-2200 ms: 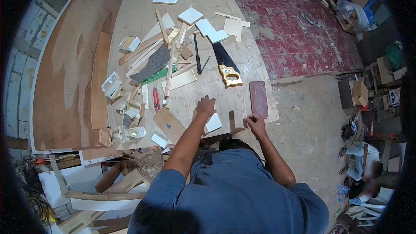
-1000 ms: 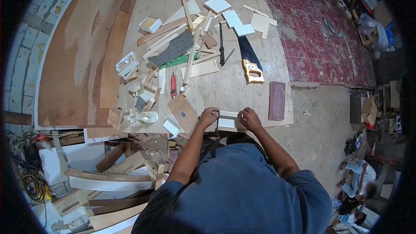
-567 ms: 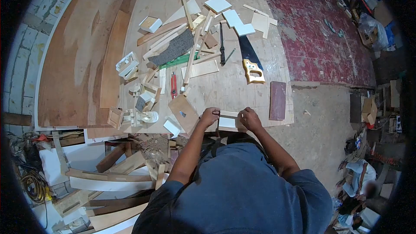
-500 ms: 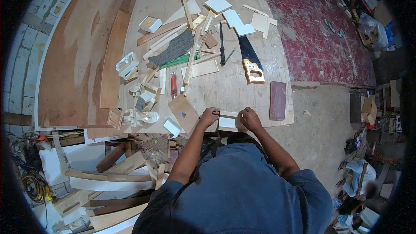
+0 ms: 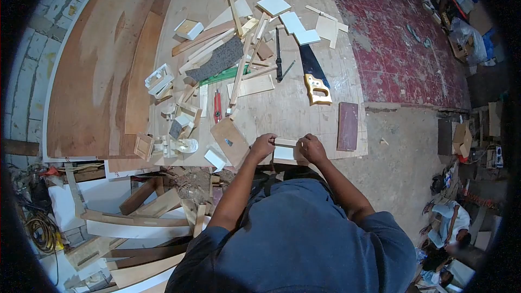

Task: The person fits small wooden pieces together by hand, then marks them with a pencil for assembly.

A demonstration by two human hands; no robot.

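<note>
At the near edge of the plywood table, I hold a small white wooden box-like piece with pale wood edges. My left hand is closed on its left end. The fingers of my right hand pinch its right end. A thin brown board with a small hole lies just left of my left hand. Beside that board is a white offcut. Right of my right hand lies a dark reddish block. My fingertips are partly hidden.
A handsaw lies beyond my right hand. Red-handled pliers or cutters, wood strips, grey abrasive sheet and small wooden boxes crowd the left half. Stacked boards stand below left. Another person is at far right.
Both hands stay at the two ends of the small wooden piece, with hardly any shift. At far right, the other person's head and arm have moved slightly.
</note>
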